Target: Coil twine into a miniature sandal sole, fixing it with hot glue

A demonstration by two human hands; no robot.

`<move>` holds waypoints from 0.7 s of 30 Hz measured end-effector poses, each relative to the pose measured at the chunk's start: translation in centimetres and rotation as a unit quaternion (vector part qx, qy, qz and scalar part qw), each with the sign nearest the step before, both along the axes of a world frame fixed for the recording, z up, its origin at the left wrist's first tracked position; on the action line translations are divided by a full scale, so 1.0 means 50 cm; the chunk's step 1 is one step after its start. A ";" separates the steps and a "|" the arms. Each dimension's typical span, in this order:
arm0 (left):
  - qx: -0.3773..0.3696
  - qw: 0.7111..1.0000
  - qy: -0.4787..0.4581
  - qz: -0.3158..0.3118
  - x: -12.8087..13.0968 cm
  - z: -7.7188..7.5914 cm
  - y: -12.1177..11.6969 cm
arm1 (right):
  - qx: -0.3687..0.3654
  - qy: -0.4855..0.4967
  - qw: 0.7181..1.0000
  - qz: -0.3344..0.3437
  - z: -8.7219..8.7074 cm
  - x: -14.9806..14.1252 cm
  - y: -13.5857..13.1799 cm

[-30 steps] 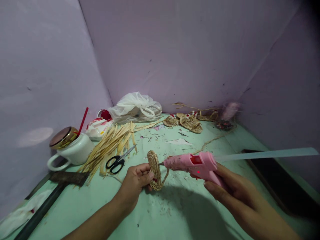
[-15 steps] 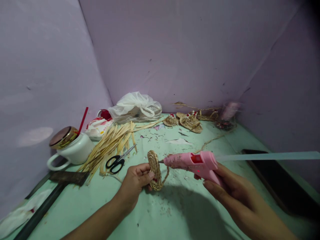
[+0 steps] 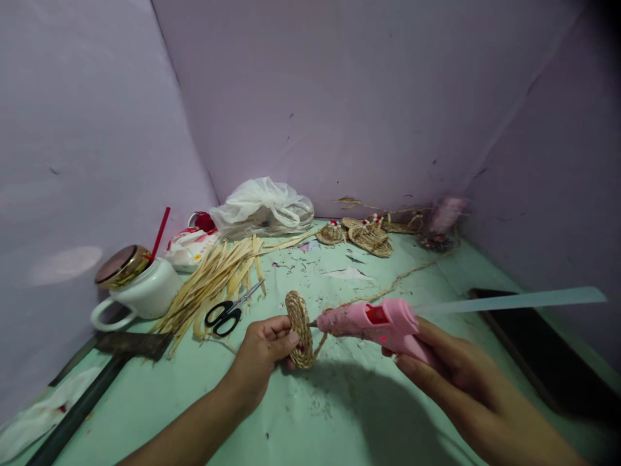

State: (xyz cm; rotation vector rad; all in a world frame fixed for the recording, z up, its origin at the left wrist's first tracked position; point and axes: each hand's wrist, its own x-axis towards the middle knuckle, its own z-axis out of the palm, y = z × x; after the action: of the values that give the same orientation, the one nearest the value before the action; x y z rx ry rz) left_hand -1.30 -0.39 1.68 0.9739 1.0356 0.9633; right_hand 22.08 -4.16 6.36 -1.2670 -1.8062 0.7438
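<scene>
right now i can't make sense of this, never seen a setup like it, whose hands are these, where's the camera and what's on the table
There is no machine: these are a person's own bare hands, seen from a camera worn on their head, looking forward and down. The left hand holds a small coiled woven piece. The right hand grips a pink glue gun, its nozzle right by that piece. On the green tabletop are scissors, pale strips, a dark-handled tool, a white mug and, farther back, beaded woven pieces.
</scene>
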 end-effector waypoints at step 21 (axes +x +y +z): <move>-0.054 0.991 -0.079 0.098 -0.007 -0.004 0.012 | -0.258 0.092 0.952 -0.136 0.021 0.140 0.033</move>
State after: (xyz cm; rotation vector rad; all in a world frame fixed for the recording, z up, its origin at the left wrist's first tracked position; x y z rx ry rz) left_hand -1.64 0.20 1.48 0.7032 1.0508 1.1154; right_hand 29.09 -2.53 7.41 -1.6756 -1.2894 1.1781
